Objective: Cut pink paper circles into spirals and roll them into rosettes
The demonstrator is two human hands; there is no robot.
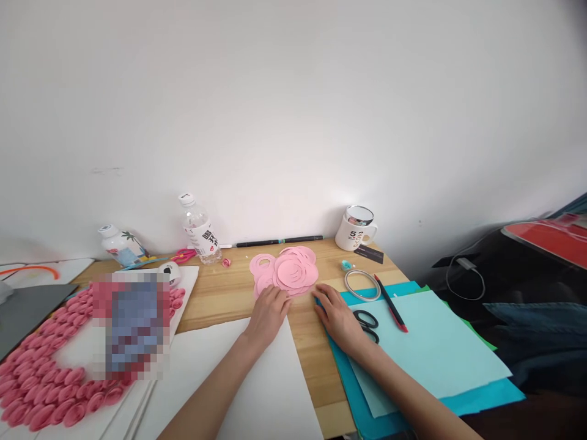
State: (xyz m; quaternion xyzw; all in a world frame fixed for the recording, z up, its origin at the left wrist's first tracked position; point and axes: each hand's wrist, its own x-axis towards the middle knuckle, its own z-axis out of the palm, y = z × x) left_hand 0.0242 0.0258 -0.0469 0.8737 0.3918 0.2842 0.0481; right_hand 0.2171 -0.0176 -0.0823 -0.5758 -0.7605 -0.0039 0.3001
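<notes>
A loose pile of pink spiral-cut paper rounds (pixel 296 269) lies on the wooden table (pixel 220 299). My left hand (pixel 270 308) rests at the pile's near edge, over the top corner of a white sheet (pixel 252 391); its fingers are bent and close together, and whatever is under the fingertips is hidden. My right hand (pixel 337 315) lies just right of the pile, fingers slightly apart and holding nothing, beside black-handled scissors (pixel 367 321) and light blue paper (pixel 431 342). A red and black pen (pixel 392 305) and a roll of tape (pixel 362 285) are farther right.
A board with pink paper flowers (pixel 41 379) fills the left, partly pixelated. A clear bottle (pixel 202 232), a white bottle (pixel 121 244), a black pen (pixel 279 241) and a mug (pixel 355 229) stand or lie along the wall.
</notes>
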